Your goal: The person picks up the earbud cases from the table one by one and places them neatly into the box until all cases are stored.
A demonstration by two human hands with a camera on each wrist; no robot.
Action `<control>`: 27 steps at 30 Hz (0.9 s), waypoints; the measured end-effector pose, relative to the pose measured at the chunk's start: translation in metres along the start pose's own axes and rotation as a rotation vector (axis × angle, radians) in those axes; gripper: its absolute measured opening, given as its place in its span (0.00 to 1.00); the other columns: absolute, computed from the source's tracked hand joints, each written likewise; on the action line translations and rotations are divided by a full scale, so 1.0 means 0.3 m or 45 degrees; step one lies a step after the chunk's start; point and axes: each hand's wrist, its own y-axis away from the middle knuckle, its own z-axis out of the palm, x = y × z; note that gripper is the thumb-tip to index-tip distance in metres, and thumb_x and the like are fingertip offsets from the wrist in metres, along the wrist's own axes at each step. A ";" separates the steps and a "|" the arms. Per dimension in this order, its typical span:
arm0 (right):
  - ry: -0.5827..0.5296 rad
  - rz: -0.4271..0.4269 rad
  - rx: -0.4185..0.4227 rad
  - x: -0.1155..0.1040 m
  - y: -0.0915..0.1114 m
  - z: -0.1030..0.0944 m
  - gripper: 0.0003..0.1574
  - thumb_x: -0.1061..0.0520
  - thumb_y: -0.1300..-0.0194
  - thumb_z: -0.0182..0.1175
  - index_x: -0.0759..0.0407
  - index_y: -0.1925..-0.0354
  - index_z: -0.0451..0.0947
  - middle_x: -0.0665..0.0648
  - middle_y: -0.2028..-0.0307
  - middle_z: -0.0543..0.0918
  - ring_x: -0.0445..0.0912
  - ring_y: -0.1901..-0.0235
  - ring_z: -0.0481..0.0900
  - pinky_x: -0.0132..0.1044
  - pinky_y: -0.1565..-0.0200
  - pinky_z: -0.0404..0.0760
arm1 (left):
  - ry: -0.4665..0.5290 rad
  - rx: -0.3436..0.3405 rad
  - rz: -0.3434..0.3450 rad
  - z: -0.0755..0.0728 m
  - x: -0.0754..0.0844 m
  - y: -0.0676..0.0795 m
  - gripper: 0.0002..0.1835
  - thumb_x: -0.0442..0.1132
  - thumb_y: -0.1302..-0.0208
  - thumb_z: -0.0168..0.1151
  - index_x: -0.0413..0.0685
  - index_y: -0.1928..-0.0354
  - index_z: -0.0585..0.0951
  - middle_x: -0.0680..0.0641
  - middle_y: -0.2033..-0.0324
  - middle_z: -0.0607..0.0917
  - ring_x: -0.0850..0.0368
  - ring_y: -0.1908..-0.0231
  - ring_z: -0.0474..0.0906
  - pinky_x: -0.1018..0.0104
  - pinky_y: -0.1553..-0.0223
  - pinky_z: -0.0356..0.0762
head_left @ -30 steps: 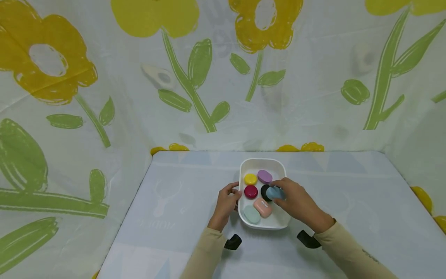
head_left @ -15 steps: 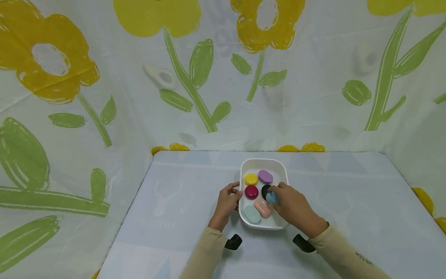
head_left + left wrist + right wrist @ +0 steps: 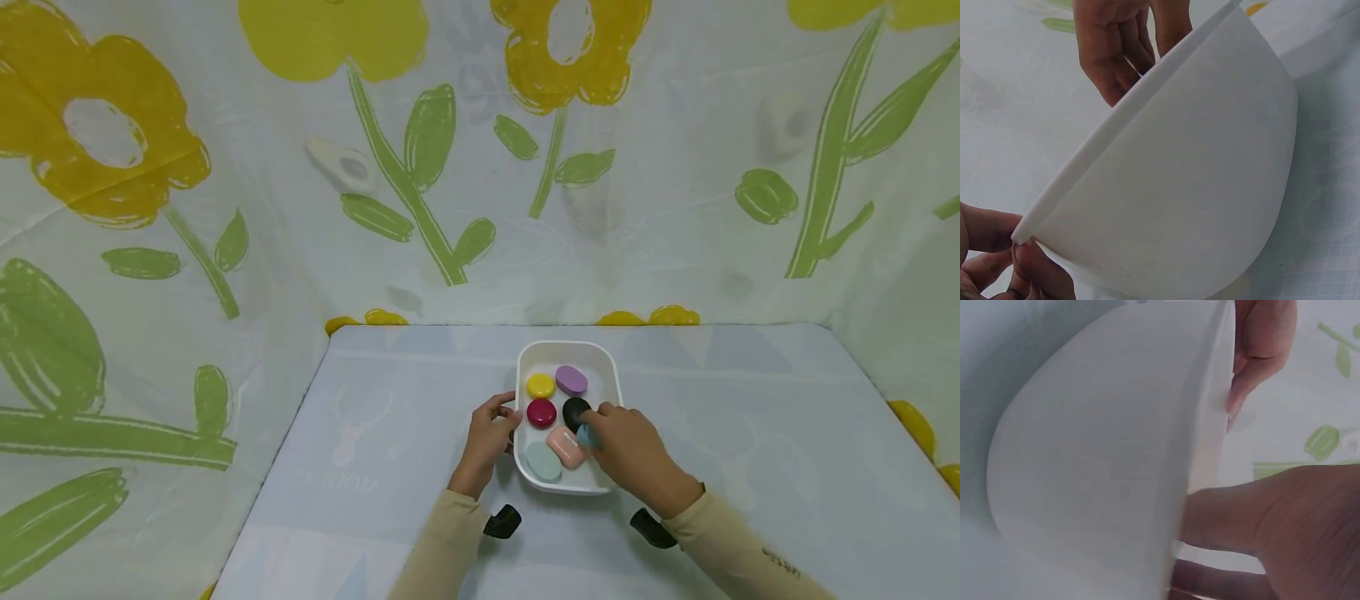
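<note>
A white rectangular tub (image 3: pixel 567 348) with rounded corners stands on the table in the head view. My left hand (image 3: pixel 486 442) pinches its left rim, thumb and fingers on either side of the wall (image 3: pixel 1172 169) in the left wrist view. Inside the tub, my right hand (image 3: pixel 633 454) holds a light blue oval, soap-like bar (image 3: pixel 587 435), mostly covered by the fingers. Close to it lie a black oval (image 3: pixel 576 412) and a pink soap-like bar (image 3: pixel 566 447). In the right wrist view the tub's wall (image 3: pixel 1097 444) hides the right fingertips.
The tub also contains a yellow round piece (image 3: pixel 540 385), a purple oval (image 3: pixel 572 380), a dark red round piece (image 3: pixel 542 412) and a pale green oval (image 3: pixel 542 461). Under it spreads a pale table (image 3: pixel 390 400). Flower-printed cloth (image 3: pixel 660 208) hangs behind and at the sides.
My right hand has lowered the blue bar from over the black oval toward the tub's front, uncovering more of the black oval. The left hand keeps its hold on the rim.
</note>
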 end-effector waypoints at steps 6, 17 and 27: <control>-0.087 0.059 0.072 0.013 0.031 0.000 0.24 0.59 0.53 0.72 0.59 0.54 0.80 0.55 0.64 0.79 0.50 0.66 0.77 0.45 0.60 0.78 | -0.006 -0.005 -0.007 0.000 -0.001 0.003 0.20 0.36 0.37 0.58 0.48 0.42 0.75 0.46 0.66 0.75 0.57 0.81 0.68 0.68 0.84 0.73; -0.351 0.118 0.454 0.126 0.118 0.015 0.28 0.64 0.52 0.70 0.56 0.50 0.77 0.54 0.54 0.76 0.50 0.59 0.78 0.43 0.66 0.80 | 0.003 -0.020 0.002 -0.022 -0.007 0.007 0.20 0.37 0.37 0.58 0.48 0.42 0.75 0.45 0.65 0.75 0.57 0.80 0.69 0.69 0.83 0.73; -0.404 0.247 0.480 0.253 0.164 0.035 0.25 0.64 0.47 0.67 0.60 0.49 0.77 0.58 0.52 0.74 0.54 0.57 0.76 0.50 0.68 0.78 | 0.010 -0.075 -0.042 -0.049 0.010 0.019 0.22 0.38 0.37 0.59 0.47 0.40 0.73 0.44 0.64 0.76 0.56 0.79 0.71 0.67 0.82 0.75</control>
